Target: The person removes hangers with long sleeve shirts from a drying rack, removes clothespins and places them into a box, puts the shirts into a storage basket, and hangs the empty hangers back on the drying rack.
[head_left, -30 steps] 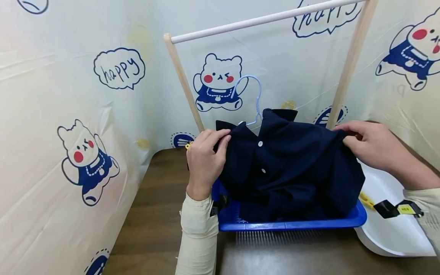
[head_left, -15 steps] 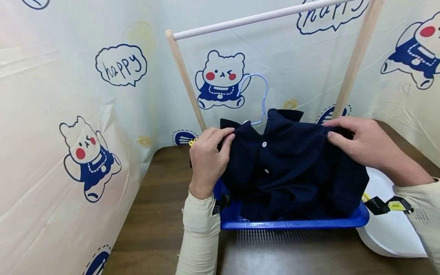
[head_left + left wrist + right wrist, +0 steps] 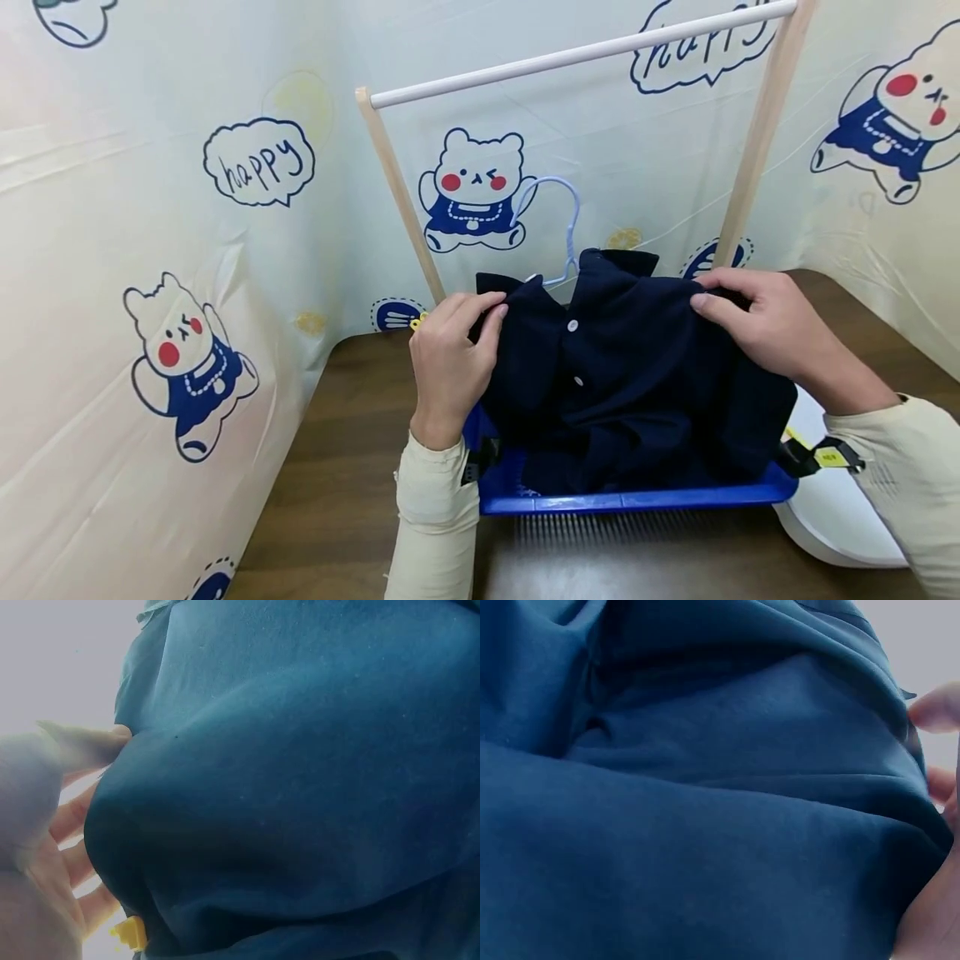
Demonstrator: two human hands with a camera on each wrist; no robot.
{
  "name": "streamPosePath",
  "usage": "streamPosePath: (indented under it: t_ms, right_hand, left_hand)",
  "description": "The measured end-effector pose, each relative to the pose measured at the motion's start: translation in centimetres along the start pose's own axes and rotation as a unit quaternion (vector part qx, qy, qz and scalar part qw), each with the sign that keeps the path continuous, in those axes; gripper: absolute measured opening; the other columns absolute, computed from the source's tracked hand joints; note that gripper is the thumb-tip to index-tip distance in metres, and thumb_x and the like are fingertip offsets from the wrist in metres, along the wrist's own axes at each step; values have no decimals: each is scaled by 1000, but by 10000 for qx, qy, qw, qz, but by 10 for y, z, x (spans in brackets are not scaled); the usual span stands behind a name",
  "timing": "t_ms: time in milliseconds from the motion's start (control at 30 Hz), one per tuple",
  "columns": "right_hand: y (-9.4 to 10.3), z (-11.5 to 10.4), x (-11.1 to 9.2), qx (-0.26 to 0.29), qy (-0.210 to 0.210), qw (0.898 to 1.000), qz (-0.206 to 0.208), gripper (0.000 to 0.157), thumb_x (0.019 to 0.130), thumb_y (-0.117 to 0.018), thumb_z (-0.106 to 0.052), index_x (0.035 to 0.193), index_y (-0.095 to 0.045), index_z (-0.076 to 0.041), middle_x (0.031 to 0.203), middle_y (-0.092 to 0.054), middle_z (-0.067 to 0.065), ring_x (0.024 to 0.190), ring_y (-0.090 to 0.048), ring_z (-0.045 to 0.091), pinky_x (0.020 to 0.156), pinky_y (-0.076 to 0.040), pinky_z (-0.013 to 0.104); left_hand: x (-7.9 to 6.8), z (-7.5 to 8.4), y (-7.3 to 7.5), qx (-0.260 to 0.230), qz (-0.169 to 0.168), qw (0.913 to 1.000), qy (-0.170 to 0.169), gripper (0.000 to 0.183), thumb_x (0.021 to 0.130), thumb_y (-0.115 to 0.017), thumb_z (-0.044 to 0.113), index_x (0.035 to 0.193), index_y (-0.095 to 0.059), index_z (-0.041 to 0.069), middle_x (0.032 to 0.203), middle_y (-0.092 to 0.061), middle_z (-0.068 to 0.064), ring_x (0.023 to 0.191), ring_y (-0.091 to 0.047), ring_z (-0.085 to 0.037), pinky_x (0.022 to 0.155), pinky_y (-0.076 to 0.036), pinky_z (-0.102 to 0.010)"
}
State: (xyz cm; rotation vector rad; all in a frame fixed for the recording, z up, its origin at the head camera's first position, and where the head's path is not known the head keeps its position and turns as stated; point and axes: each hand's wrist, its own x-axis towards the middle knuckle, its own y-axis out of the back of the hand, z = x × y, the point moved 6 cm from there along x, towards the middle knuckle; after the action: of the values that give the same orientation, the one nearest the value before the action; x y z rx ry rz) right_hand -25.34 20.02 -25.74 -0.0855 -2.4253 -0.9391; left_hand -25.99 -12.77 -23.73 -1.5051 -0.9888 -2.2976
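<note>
A dark navy shirt (image 3: 637,358) with a collar and white buttons hangs spread between both hands above a blue basket (image 3: 600,502). Its lower part lies in the basket. Out of the neck rises the hook of a light blue hanger (image 3: 573,217); the rest is mostly hidden inside the shirt. My left hand (image 3: 453,358) pinches the shirt's left shoulder between thumb and fingers. On the opposite shoulder, my right hand (image 3: 772,321) pinches the cloth, closer to the collar than the sleeve. Both wrist views are filled by the shirt's cloth (image 3: 300,765), with fingertips at its edge.
A wooden rack with a white crossbar (image 3: 585,54) stands behind the shirt. To the right, a white tub (image 3: 832,517) sits partly under the right forearm. Small yellow pieces (image 3: 418,320) show beside the left hand. A patterned curtain (image 3: 262,250) encloses the brown table (image 3: 330,467).
My right hand has slid left along the shirt's shoulder toward the collar, still holding cloth. The left hand keeps its grip in about the same place. The head view has shifted slightly.
</note>
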Motion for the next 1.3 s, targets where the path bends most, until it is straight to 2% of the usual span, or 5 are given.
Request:
streamPosePath:
  t_ms: [167, 400, 533, 933, 1300]
  right_hand:
    - [0, -4, -3, -196, -7, 9989, 415, 8, 96, -69, -18, 93, -73, -11, 89, -66, 4, 77, -52, 11, 66, -38, 21]
    - [-2, 1, -7, -333, -258, 9986, 306, 15, 96, -69, -21, 84, -66, -12, 68, -50, 3, 70, -48, 16, 56, -33, 29]
    - [1, 0, -3, -439, -301, 9979, 373, 17, 95, -70, -23, 83, -66, -12, 68, -51, 3, 68, -48, 16, 56, -32, 29]
    - [10, 1, 0, -228, -250, 9964, 772, 15, 93, -72, -20, 81, -68, -12, 65, -52, 2, 66, -47, 12, 55, -31, 28]
    - [14, 6, -1, -99, -468, 9952, 849, 15, 94, -72, -21, 85, -70, -8, 68, -57, 2, 71, -48, 10, 57, -32, 27]
  left_hand:
    - [-5, 0, 1, -114, 0, 9999, 49, 11, 94, -72, 13, 101, -79, 8, 93, -72, -4, 82, -68, -19, 70, -52, -35]
    - [-11, -2, -2, -290, -65, 9996, 31, 10, 94, -73, 8, 102, -79, 7, 94, -72, -4, 84, -69, -18, 73, -53, -34]
    - [-7, -3, -1, -440, -63, 9990, 1, 11, 94, -72, 6, 103, -78, 5, 96, -71, -6, 87, -68, -19, 78, -53, -33]
    - [0, -9, 10, -470, 121, 9988, 76, 12, 92, -74, 6, 102, -78, 3, 100, -71, -7, 92, -67, -19, 84, -53, -33]
    - [0, -18, 22, -592, 768, 9953, -64, 8, 92, -73, 6, 97, -79, 3, 90, -73, -7, 84, -66, -25, 82, -47, -42]
